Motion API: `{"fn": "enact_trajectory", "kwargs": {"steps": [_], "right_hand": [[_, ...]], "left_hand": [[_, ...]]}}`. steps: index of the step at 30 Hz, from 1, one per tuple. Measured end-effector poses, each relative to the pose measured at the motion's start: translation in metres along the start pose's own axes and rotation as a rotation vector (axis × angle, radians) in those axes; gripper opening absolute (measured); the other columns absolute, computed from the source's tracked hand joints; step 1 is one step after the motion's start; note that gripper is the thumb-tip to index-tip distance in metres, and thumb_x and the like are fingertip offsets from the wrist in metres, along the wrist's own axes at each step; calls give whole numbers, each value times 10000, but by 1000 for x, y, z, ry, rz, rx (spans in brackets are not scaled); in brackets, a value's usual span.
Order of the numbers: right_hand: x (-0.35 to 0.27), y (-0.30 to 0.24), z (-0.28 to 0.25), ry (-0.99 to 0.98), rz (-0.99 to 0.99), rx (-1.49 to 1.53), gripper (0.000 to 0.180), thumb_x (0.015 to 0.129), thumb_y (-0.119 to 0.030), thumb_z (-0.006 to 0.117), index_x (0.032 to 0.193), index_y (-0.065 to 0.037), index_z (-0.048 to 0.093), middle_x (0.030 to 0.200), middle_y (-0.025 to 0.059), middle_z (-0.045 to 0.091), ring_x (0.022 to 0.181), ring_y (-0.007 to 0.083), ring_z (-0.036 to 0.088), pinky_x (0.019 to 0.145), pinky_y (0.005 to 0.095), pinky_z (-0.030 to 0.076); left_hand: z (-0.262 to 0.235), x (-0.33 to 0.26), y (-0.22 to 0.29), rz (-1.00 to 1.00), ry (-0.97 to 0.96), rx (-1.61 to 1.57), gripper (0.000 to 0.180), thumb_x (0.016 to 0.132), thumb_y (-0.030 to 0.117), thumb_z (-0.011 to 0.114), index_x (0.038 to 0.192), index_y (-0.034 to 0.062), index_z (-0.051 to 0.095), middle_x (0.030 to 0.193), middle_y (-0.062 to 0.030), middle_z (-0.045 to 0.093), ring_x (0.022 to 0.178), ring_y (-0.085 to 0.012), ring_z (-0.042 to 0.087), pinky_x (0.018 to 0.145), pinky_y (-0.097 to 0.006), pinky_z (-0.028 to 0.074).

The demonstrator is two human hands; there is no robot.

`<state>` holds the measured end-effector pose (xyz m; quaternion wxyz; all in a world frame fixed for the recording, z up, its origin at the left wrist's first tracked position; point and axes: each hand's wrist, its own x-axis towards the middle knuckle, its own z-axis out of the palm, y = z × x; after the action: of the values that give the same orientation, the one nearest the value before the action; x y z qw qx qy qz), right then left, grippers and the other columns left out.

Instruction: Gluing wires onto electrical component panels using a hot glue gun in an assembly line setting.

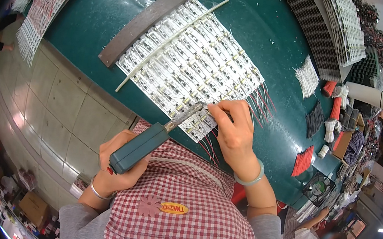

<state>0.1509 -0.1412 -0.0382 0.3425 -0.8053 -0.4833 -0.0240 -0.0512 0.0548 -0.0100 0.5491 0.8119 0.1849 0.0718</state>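
Observation:
My left hand [119, 181] is wrapped round the dark green handle of a soldering iron [139, 148]. The iron's metal shaft slants up to the right, and its tip meets the lower part of a panel of small white circuit boards [194, 57]. Right beside that tip, my right hand [234, 133] pinches a thin wire, mostly covered by the fingers. Red and dark wires [261, 102] stick out from the panel's right edge, on both sides of my right hand.
A curved brown bar [145, 25] and a thin pale rod [172, 44] lie across the panel on the green table [279, 30]. Bundles of white wires [307, 77], black wires [314, 120] and red wires [302, 161] lie to the right, near a small fan [319, 187]. Stacked panels [329, 31] stand far right.

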Motion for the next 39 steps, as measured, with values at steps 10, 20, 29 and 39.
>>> {"fn": "enact_trajectory", "kwargs": {"steps": [10,20,29,39], "right_hand": [[1,-3,-2,-36,7,-40,355,690,101,662,1039,42,685,972,122,603,859,283,581,697,361,514],[-6,-14,1,34,11,30,365,695,114,647,1048,36,697,948,124,614,831,295,579,701,384,500],[-8,-16,4,3,14,31,356,700,125,638,1041,42,697,940,120,619,824,281,578,695,373,506],[-9,-17,4,-31,-6,-41,333,710,80,663,1040,52,694,955,122,620,841,282,583,694,367,516]], "left_hand": [[-3,-5,0,71,24,-5,291,810,28,753,1087,-44,700,940,-102,693,791,-177,670,722,-289,535],[-6,-14,-4,80,54,35,363,791,62,789,1125,-46,698,1004,-127,723,866,-199,704,790,-306,558],[-7,-15,-1,38,38,-3,299,775,9,768,1057,-67,704,926,-128,692,771,-200,674,692,-289,533],[-3,-17,-7,37,44,-46,262,784,11,748,1035,-49,709,891,-112,664,724,-191,637,652,-283,497]]}}
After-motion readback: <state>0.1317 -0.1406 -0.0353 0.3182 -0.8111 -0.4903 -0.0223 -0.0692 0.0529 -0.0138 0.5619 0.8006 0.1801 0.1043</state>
